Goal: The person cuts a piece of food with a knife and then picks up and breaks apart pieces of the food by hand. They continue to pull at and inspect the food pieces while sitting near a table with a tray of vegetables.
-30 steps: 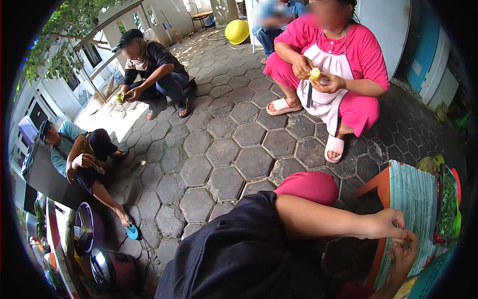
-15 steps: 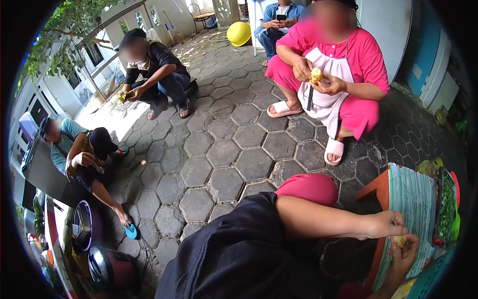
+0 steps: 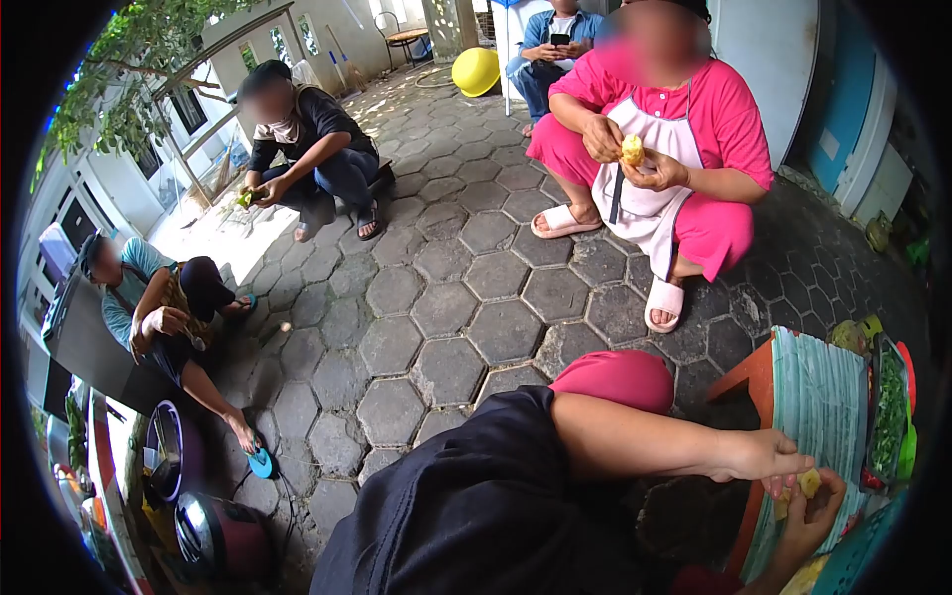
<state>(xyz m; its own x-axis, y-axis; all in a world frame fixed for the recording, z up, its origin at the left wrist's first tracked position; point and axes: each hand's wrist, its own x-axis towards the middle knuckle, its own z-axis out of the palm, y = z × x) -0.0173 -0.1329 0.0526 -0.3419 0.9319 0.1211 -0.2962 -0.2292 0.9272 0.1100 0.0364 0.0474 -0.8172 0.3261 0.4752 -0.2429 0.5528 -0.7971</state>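
Both of my hands meet above a stool covered in striped pale-green sheet, at the lower right. A small pale yellow piece of food is held between them; its exact kind is not clear. My left hand reaches across from the left, its fingertips pinched on the piece. My right hand comes up from below, fingers curled round it, with more pale yellow showing between the hands. Just beyond them lies a tray of chopped green leaves.
Opposite me a person in pink squats, holding a yellowish piece of food. Another person crouches with something green, and one sits at left. A rice cooker and purple basin stand lower left. A yellow basin lies behind.
My hands have shifted slightly, and my left hand has moved down a little. More of the pale yellow piece now shows above my right fingers.
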